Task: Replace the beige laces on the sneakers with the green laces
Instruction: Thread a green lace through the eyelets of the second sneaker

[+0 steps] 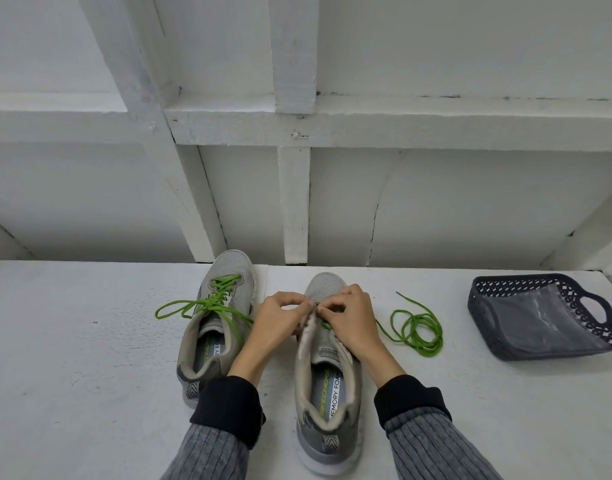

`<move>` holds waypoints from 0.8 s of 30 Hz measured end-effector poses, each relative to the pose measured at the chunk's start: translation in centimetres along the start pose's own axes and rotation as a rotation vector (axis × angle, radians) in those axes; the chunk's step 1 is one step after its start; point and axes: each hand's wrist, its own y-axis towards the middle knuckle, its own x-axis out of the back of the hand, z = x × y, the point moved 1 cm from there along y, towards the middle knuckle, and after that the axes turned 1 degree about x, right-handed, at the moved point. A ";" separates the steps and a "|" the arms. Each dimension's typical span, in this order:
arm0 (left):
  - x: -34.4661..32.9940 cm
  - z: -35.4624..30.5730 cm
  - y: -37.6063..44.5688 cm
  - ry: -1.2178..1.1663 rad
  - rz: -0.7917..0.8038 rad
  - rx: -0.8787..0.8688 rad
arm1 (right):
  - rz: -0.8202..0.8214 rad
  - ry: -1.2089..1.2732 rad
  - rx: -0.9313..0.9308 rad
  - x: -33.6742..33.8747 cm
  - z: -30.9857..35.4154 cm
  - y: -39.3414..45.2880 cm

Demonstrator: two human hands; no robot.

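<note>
Two grey sneakers stand side by side on a white surface, toes pointing away from me. The left sneaker point(214, 327) is laced with a green lace point(197, 306) whose loose ends trail out to the left. The right sneaker point(327, 375) has a second green lace point(415, 332) entering near its toe-end eyelets, the rest lying coiled to its right. My left hand point(280, 323) pinches the left eyelet flap of the right sneaker. My right hand point(349, 320) pinches the green lace at the eyelets. No beige lace is in view.
A dark perforated plastic basket point(498, 344) with a clear bag inside sits tilted at the far right. A white panelled wall with wooden beams point(294, 202) rises just behind the sneakers' toes. The white surface point(89, 341) stretches left of the shoes.
</note>
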 end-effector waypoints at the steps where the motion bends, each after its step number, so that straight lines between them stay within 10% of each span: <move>1: 0.0 0.0 0.0 -0.021 0.009 -0.005 | -0.014 0.000 -0.009 -0.2 0.0 0.0; 18: -0.5 1.8 1.1 0.145 -0.072 -0.229 | -0.124 0.344 -0.049 1.2 0.1 -1.9; 24: -0.2 -0.1 0.9 -0.333 -0.211 -0.161 | -0.101 0.459 -0.057 1.0 -0.6 -6.1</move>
